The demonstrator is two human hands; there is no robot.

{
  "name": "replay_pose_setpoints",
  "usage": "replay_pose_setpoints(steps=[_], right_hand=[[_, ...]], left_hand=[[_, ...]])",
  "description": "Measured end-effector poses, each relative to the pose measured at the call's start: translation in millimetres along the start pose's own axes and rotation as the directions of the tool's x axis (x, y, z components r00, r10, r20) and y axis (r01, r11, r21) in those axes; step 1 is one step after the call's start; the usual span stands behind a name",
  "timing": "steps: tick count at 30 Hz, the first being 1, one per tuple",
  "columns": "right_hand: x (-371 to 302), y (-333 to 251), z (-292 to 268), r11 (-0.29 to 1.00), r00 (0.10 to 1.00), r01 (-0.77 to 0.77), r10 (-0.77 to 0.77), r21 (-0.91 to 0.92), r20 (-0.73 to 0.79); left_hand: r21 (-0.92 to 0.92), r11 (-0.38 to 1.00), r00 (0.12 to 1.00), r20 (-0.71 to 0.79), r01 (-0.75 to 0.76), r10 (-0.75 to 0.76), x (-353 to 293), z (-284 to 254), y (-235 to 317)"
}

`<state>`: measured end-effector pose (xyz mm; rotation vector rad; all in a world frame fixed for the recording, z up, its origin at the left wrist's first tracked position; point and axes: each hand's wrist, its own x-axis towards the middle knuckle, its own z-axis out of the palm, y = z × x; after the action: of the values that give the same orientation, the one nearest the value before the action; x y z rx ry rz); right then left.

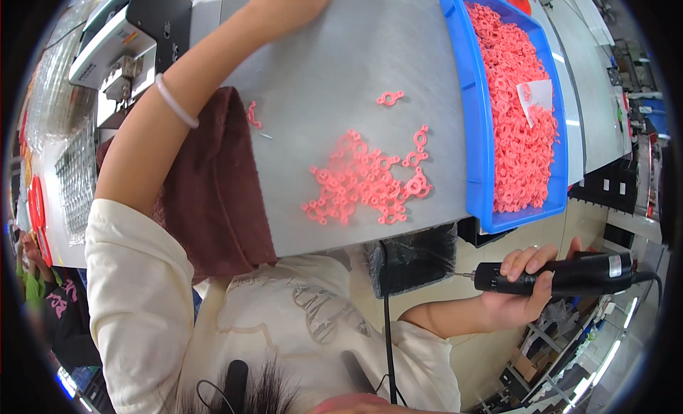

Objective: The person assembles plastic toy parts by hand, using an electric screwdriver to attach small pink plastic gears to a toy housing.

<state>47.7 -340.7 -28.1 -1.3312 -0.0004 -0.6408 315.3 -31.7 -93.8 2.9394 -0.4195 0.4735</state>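
person wears a cream short-sleeve tee w/ a faint grey outline print across the chest, lower middle of the frame. sleeve on the left arm ends at the elbow, lower left; other sleeve shows lower centre-right. thin pale pink band (176, 101) round the left wrist, upper left. forearms bare. dark hair at the bottom edge.

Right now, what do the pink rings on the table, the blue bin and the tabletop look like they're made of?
Pink rings: likely molded plastic, uniform colour, slight sheen.
Blue bin: apparently rigid plastic, smooth glossy walls.
Tabletop: probably brushed metal, dull grey with soft reflections, though it could be a laminate.
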Motion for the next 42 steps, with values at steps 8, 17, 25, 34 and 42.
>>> replay_pose_setpoints(steps=[8,17,25,34,42], right_hand=[[-17.3,-9.2,-3.7,0.997,0.996,-0.042,0.037,0.068,0.079],[-30.7,-25.9,1.6,0.988,0.989,-0.046,0.025,0.145,0.149],[-35.4,-28.8,12.1,0.989,0.982,-0.063,0.037,0.136,0.184],[-26.9,-7.7,71.1,0.945,0.935,-0.186,0.086,0.268,0.345],[-41.5,2.0,143.9,0.934,0.881,-0.260,0.125,0.246,0.457]], left_hand=[[-0.044,0.972,0.965,0.115,-0.231,0.235,-72.5,-38.1,39.5],[-0.418,0.897,0.946,0.207,-0.144,0.248,-63.5,-32.4,22.1],[-0.499,0.835,0.961,0.014,-0.233,0.277,-139.4,-102.7,27.6],[-0.530,0.831,0.979,0.190,0.170,-0.079,-264.8,-153.0,-32.9],[-0.348,0.921,0.976,0.184,0.173,-0.114,-290.0,-162.3,-48.9]])
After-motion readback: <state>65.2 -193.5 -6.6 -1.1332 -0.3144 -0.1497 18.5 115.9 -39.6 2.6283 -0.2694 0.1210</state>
